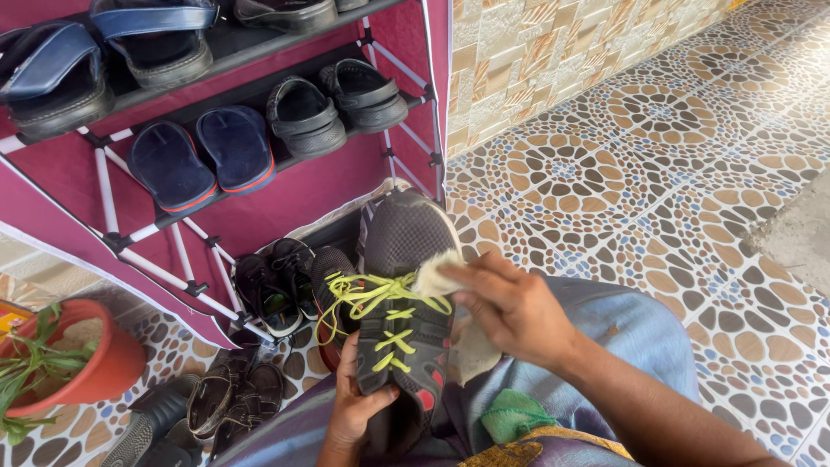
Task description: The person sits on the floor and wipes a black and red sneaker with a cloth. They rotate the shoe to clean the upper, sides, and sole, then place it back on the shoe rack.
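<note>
A dark grey sports shoe [405,242] with yellow-green laces is held up over my lap, toe pointing away. My left hand [356,405] grips its heel end from below. My right hand [506,304] presses a pale cloth [437,278] against the shoe's right side by the laces; more of the cloth hangs below my palm. A second matching shoe [333,268] sits just left of it, partly hidden.
A maroon fabric shoe rack [285,195] stands ahead with blue slippers [203,160], black sandals [337,104] and dark shoes [272,285]. Brown sandals [229,398] lie on the patterned tile floor [657,173]. An orange plant pot [95,363] stands at left.
</note>
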